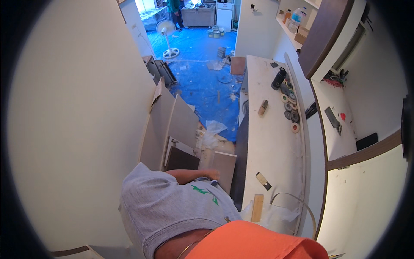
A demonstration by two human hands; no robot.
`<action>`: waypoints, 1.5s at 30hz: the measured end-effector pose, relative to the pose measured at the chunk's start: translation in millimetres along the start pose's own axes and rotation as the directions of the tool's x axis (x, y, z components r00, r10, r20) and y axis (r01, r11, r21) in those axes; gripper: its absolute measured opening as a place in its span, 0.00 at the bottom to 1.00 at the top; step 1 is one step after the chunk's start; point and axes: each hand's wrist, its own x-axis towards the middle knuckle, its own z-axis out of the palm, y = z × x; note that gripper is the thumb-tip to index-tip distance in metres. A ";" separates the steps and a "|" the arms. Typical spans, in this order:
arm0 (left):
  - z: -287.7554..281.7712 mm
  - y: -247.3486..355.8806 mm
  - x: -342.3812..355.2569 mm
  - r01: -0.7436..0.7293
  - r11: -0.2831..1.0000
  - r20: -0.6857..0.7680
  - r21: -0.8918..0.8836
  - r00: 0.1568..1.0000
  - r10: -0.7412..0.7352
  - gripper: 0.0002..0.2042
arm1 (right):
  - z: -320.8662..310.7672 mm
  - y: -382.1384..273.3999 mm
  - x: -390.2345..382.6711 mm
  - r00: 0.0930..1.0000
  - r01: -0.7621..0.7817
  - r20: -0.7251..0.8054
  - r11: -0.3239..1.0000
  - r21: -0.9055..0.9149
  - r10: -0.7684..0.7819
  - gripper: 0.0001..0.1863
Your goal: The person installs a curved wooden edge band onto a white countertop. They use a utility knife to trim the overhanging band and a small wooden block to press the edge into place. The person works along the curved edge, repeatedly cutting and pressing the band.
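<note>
In the head view, the left hand (211,174) is held in front of the grey T-shirt (168,200), its fingers apparently curled; whether anything is gripped cannot be told. It is nearest to a grey-brown panel (225,165), set beside the near part of the counter's left side; contact cannot be confirmed. A small dark item (214,183) is seen just below the hand and cannot be identified. The right hand is not shown, so its state cannot be told.

The passage is bounded on the left by leaning boards (184,121) and on the right by the counter (268,142). It is narrow near the hand and widened farther off, over blue sheeting (194,95). Along the counter's right edge, toward its far end, tape rolls (294,127) and a black bottle (278,79) are set. Room is left along the counter's middle, between a wooden hand plane (263,107) and a flat scraper (263,181). Near the counter's near end, a wooden block (257,208) is laid by clear plastic (280,214).

The near end is covered by orange fabric (250,241); a background person (174,13) is cut off above.
</note>
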 end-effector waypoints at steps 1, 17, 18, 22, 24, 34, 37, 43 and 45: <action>1.4 -4.5 1.2 0.027 1.000 0.069 -0.007 0.997 -0.027 0.29 | -0.1 0.7 -0.5 1.000 -0.001 -0.003 1.000 -0.002 0.001 0.30; 18.4 -40.9 -30.5 -0.019 0.968 -0.248 -0.251 0.968 -0.045 0.16 | 0.1 2.0 -6.6 1.000 -0.004 -0.016 1.000 -0.003 0.004 0.29; 20.4 -45.9 -27.2 -0.129 0.988 -0.268 -0.079 0.958 0.104 0.16 | -0.8 1.1 -6.9 1.000 -0.001 -0.018 1.000 -0.005 0.001 0.29; 32.3 -56.6 -21.4 -0.117 0.990 -0.241 -0.073 0.966 0.096 0.14 | -3.7 0.0 -7.9 1.000 0.006 -0.015 1.000 -0.013 -0.006 0.29; 33.1 -57.5 -24.1 -0.057 0.948 -0.273 -0.313 0.961 -0.032 0.13 | -5.1 0.1 -8.0 1.000 0.005 -0.017 1.000 -0.009 -0.005 0.29; 23.5 -28.1 -40.3 0.099 0.891 -0.213 -0.442 0.954 -0.212 0.14 | -18.2 -0.2 -5.9 0.999 0.014 -0.041 1.000 -0.023 -0.015 0.29; 28.1 -21.1 -42.8 0.056 0.865 -0.259 -0.499 0.943 -0.210 0.16 | -21.8 1.0 -2.6 0.999 0.019 -0.043 0.999 -0.027 -0.020 0.29; 33.5 -18.5 -52.1 0.054 0.903 -0.296 -0.427 0.935 -0.196 0.16 | -23.6 -4.4 1.4 0.999 0.023 -0.039 0.999 -0.047 -0.025 0.29; 35.2 -17.1 -52.7 0.036 0.907 -0.295 -0.419 0.940 -0.173 0.15 | -27.3 -3.5 3.0 0.999 0.028 -0.044 0.998 -0.048 -0.030 0.29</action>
